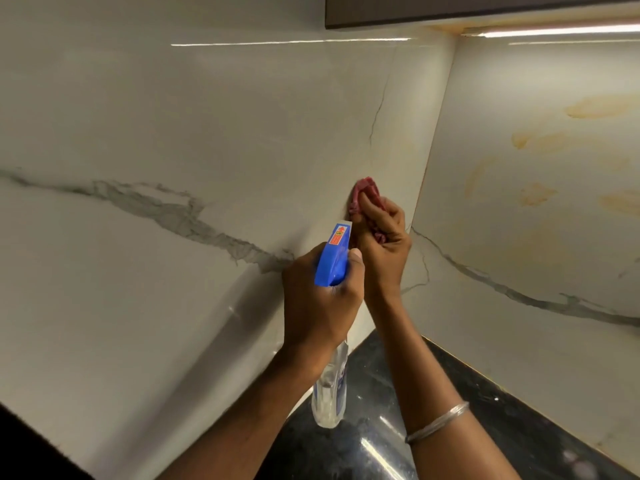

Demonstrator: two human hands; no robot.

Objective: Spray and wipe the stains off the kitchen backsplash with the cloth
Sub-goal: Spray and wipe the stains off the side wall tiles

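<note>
My left hand (pixel 318 299) grips the neck of a clear spray bottle (pixel 329 393) with a blue trigger head (pixel 334 259), its nozzle pointing up at the wall. My right hand (pixel 382 244) holds a bunched red cloth (pixel 365 192) and presses it against the left marble backsplash panel (pixel 207 133), close to the corner. The right backsplash panel (pixel 519 237) carries several yellowish-orange stains (pixel 536 194).
A glossy black countertop (pixel 363 445) runs below the corner. A dark upper cabinet (pixel 450 8) with a lit strip light (pixel 554 29) hangs overhead. A silver bangle (pixel 438 422) sits on my right wrist. Grey veins cross both panels.
</note>
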